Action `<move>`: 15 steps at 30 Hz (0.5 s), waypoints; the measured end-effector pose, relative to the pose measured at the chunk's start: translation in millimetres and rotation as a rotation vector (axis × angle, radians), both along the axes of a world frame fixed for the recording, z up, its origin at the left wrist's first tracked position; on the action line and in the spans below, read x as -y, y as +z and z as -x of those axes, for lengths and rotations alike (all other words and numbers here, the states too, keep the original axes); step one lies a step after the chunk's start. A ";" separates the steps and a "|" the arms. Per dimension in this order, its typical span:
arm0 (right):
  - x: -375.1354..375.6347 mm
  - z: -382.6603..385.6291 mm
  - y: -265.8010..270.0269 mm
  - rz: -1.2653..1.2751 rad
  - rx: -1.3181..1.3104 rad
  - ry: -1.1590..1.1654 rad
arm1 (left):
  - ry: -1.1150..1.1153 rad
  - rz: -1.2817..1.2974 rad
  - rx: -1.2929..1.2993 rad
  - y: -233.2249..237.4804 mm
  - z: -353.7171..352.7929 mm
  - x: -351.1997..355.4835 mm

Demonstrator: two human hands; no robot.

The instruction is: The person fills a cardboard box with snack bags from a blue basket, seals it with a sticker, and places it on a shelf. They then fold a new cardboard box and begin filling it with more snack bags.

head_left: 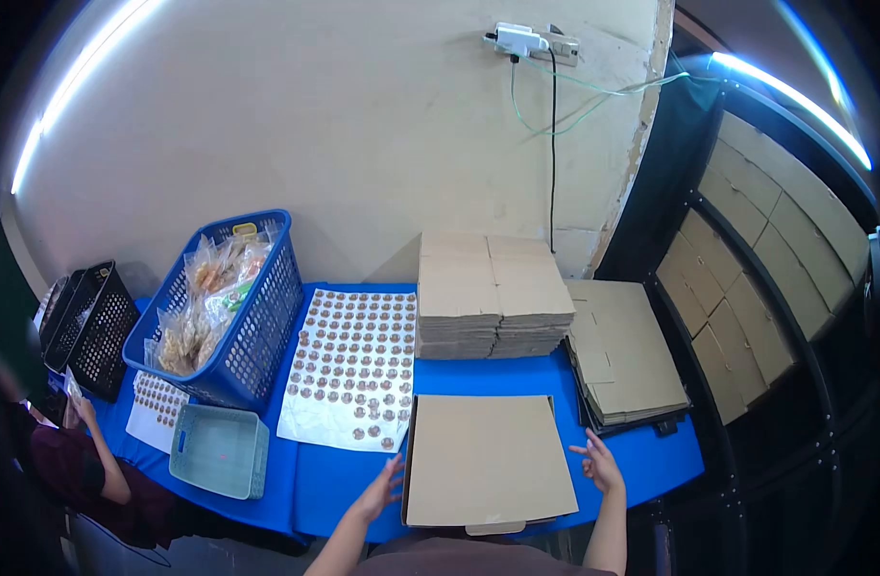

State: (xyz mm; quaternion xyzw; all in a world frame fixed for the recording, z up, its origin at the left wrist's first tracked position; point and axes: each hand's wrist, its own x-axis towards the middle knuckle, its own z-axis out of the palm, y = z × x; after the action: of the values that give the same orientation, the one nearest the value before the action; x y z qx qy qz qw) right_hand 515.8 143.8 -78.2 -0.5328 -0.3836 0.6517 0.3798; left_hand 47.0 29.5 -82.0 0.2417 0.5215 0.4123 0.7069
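A closed brown cardboard box [490,459] lies flat on the blue-covered table, right in front of me, with a small flap showing at its near edge. My left hand [377,490] is just left of the box, fingers apart and holding nothing. On the box's right side my right hand [598,463] is raised with its fingers spread, also empty. Behind the box stands a tall stack of flattened cardboard [495,278]. A white sheet with rows of round stickers [351,370] lies to the left of the box and stack.
A blue basket of filled plastic bags [262,355], a pale green tray [219,449] and black baskets [99,331] are on the left. Another person [113,480] sits there. More flat cardboard [627,350] lies right, near a rack of boxes [747,336].
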 end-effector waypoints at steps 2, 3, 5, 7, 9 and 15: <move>4.5 16.4 -10.4 0.077 0.027 -0.014 | -0.105 -0.025 -0.066 17.6 -13.4 9.6; 4.0 26.4 -14.6 0.082 0.024 -0.012 | -0.212 -0.040 -0.133 20.8 -15.6 14.3; 6.7 44.3 -24.8 -0.085 0.211 0.022 | -0.222 0.036 -0.122 -6.5 -10.2 20.9; 6.2 50.8 -27.0 -0.138 0.198 -0.027 | -0.240 0.023 -0.108 -9.2 -9.1 18.4; 6.5 58.1 -22.2 -0.057 0.021 -0.150 | -0.236 0.027 -0.088 -4.3 -9.3 19.2; 6.4 70.2 -4.2 -0.105 0.078 -0.050 | -0.299 -0.070 -0.237 -1.6 -11.6 21.3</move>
State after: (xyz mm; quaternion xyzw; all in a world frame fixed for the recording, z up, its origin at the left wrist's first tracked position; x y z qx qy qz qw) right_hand 445.7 137.4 -82.4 -0.5466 -0.4182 0.5998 0.4082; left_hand 58.6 8.2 -83.6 0.3878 0.5446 0.2891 0.6852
